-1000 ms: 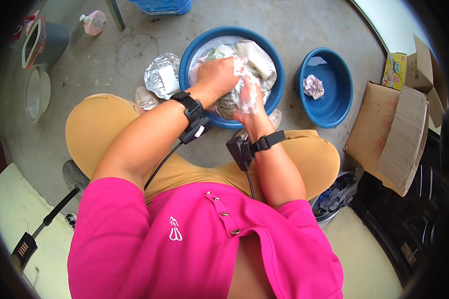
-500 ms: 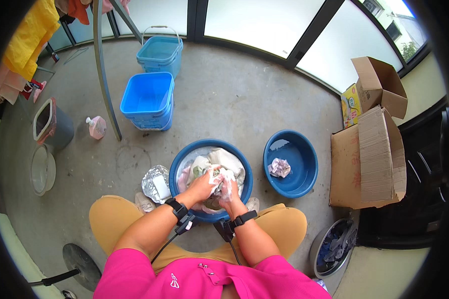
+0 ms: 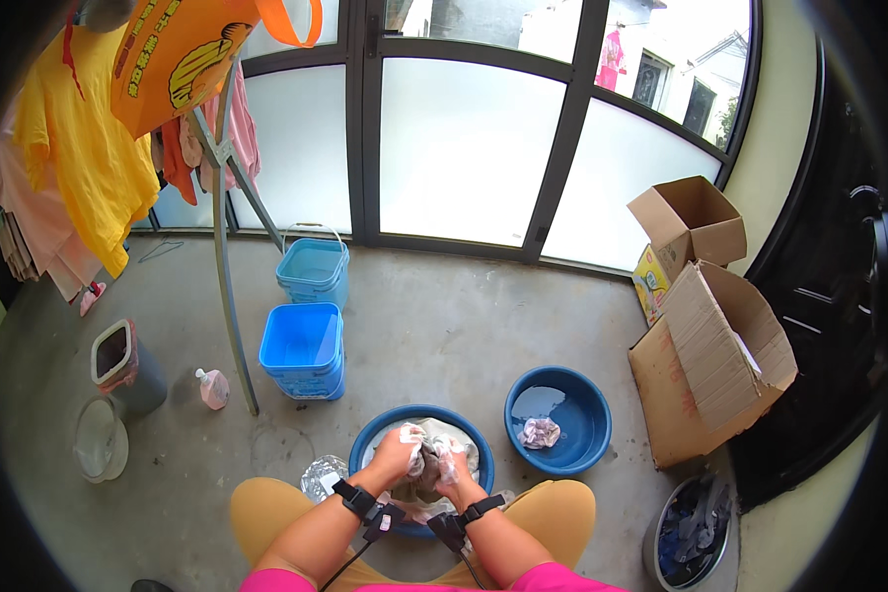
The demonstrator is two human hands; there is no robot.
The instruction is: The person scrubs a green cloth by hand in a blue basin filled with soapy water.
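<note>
Both my hands grip wet cloth in the blue basin on the floor.

My left hand (image 3: pixel 397 456) and right hand (image 3: pixel 452 464) close around the soapy grey cloth (image 3: pixel 428 472) inside the basin (image 3: pixel 369 444); foam hides my fingertips, and my knees cover the basin's near rim. A smaller basin (image 3: pixel 582 414) sits just right.
</note>
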